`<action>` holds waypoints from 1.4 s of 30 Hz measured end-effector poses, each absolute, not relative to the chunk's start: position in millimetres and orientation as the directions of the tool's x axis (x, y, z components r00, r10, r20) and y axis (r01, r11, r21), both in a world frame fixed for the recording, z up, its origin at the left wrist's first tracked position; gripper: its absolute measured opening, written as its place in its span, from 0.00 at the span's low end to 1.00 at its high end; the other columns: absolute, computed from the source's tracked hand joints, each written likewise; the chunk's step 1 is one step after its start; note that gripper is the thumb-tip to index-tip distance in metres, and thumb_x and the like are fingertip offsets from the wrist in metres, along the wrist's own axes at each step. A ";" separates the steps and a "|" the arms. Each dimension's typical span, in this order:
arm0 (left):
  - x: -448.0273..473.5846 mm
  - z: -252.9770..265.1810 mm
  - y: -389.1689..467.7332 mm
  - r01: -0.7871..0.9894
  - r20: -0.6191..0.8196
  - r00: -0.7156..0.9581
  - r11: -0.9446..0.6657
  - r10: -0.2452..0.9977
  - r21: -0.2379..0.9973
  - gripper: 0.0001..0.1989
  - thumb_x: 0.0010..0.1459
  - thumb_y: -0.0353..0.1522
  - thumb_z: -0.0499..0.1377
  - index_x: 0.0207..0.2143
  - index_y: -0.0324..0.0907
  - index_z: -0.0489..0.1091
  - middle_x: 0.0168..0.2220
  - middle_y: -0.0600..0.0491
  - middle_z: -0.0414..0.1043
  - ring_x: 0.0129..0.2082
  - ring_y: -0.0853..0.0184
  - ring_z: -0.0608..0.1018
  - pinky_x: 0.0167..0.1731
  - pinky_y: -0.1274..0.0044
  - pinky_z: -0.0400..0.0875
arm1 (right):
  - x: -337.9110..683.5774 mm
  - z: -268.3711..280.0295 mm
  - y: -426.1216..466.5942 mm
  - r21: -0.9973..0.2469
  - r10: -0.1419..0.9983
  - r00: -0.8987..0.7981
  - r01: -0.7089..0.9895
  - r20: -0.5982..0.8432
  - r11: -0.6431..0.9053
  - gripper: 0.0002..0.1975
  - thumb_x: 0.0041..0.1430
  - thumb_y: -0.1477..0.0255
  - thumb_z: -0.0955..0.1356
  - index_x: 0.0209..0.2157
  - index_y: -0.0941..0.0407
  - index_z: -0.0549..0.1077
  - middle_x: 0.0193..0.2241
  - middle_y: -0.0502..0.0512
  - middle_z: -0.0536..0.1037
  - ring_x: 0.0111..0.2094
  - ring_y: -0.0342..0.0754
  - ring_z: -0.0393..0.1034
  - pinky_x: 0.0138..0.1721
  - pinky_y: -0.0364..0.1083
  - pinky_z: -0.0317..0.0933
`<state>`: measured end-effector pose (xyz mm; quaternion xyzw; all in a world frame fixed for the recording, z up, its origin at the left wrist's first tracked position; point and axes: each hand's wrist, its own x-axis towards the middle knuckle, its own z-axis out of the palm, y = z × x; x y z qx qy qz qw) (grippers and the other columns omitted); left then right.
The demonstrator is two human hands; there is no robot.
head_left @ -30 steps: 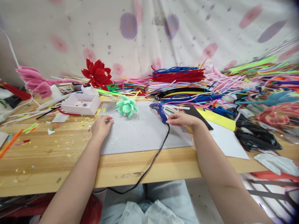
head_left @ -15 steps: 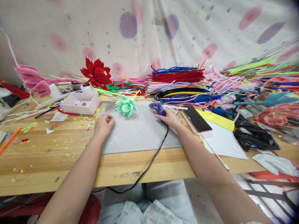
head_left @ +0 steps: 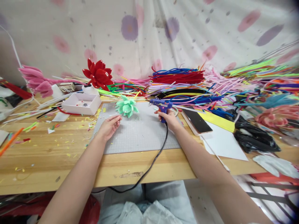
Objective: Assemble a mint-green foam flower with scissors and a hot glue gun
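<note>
My right hand (head_left: 170,119) grips a blue glue gun (head_left: 161,105) by its handle, nozzle pointing left over the grey cutting mat (head_left: 140,137). A black cord (head_left: 151,163) runs from its handle down past the table edge. At the left of the mat my left hand (head_left: 110,127) has thumb and fingertips pressed together in a pinch. Whatever they hold, if anything, is too small to make out. Just beyond those fingertips a mint-green fuzzy flower (head_left: 126,106) rests on the mat, apart from both hands.
A white box (head_left: 81,104) with small pieces stands back left, near a red flower (head_left: 98,74) and pink flower (head_left: 37,80). Bundles of pipe cleaners (head_left: 178,77) line the back. Right of the mat lie a phone (head_left: 197,120), white paper (head_left: 225,144) and black bag (head_left: 255,137).
My right hand has lifted and turned the glue gun, so its nozzle now points left. My left hand has shifted right, closer to the green flower, its fingers straighter.
</note>
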<state>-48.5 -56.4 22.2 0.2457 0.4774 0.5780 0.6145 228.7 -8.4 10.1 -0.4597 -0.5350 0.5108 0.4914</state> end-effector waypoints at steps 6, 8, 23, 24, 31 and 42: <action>-52.5 23.4 -57.7 -0.563 -0.353 0.018 0.301 0.936 0.770 0.05 0.52 0.21 0.56 0.29 0.33 0.72 0.25 0.53 0.69 0.20 0.81 0.69 0.21 0.90 0.67 | 223.5 11.3 -14.2 -0.990 0.974 -0.219 0.111 0.056 0.082 0.15 0.44 0.62 0.67 0.31 0.57 0.66 0.28 0.52 0.73 0.20 0.38 0.57 0.23 0.42 0.52; -52.2 22.9 -58.0 -0.562 -0.356 0.034 0.313 0.934 0.766 0.05 0.53 0.22 0.56 0.29 0.33 0.72 0.25 0.53 0.68 0.20 0.81 0.69 0.21 0.90 0.68 | 222.2 13.0 -15.9 -0.987 0.970 -0.235 0.129 0.066 0.098 0.15 0.45 0.61 0.67 0.32 0.57 0.66 0.31 0.53 0.74 0.21 0.38 0.58 0.23 0.42 0.53; -51.1 21.8 -58.5 -0.497 -0.352 -0.030 0.292 0.936 0.817 0.07 0.51 0.21 0.57 0.32 0.33 0.73 0.27 0.51 0.72 0.21 0.80 0.71 0.23 0.89 0.71 | 212.1 18.4 -21.4 -0.980 0.948 -0.312 0.162 0.058 0.113 0.14 0.46 0.59 0.67 0.30 0.56 0.69 0.24 0.51 0.71 0.21 0.40 0.57 0.24 0.43 0.55; -51.4 21.3 -58.4 -0.493 -0.353 -0.029 0.294 0.935 0.819 0.06 0.51 0.21 0.57 0.32 0.34 0.73 0.26 0.51 0.72 0.20 0.80 0.71 0.23 0.89 0.71 | 211.4 19.1 -21.7 -0.979 0.945 -0.321 0.165 0.065 0.123 0.15 0.47 0.58 0.66 0.30 0.56 0.70 0.21 0.50 0.69 0.21 0.40 0.57 0.24 0.43 0.54; -50.0 18.1 -55.6 -0.473 -0.330 -0.055 0.267 0.942 0.840 0.06 0.50 0.21 0.58 0.32 0.35 0.73 0.25 0.53 0.72 0.21 0.80 0.72 0.25 0.87 0.71 | 197.6 27.1 -25.0 -0.972 0.942 -0.332 0.204 0.046 0.119 0.19 0.48 0.54 0.66 0.26 0.57 0.70 0.15 0.46 0.61 0.18 0.39 0.54 0.22 0.42 0.51; -47.4 18.3 -55.3 -0.523 -0.304 -0.075 0.222 0.950 0.823 0.03 0.50 0.22 0.59 0.28 0.34 0.71 0.24 0.54 0.71 0.21 0.80 0.71 0.26 0.86 0.70 | 162.4 26.6 -25.3 -0.977 0.941 -0.338 0.193 0.018 0.088 0.20 0.45 0.52 0.66 0.22 0.56 0.67 0.14 0.46 0.63 0.16 0.38 0.53 0.20 0.42 0.50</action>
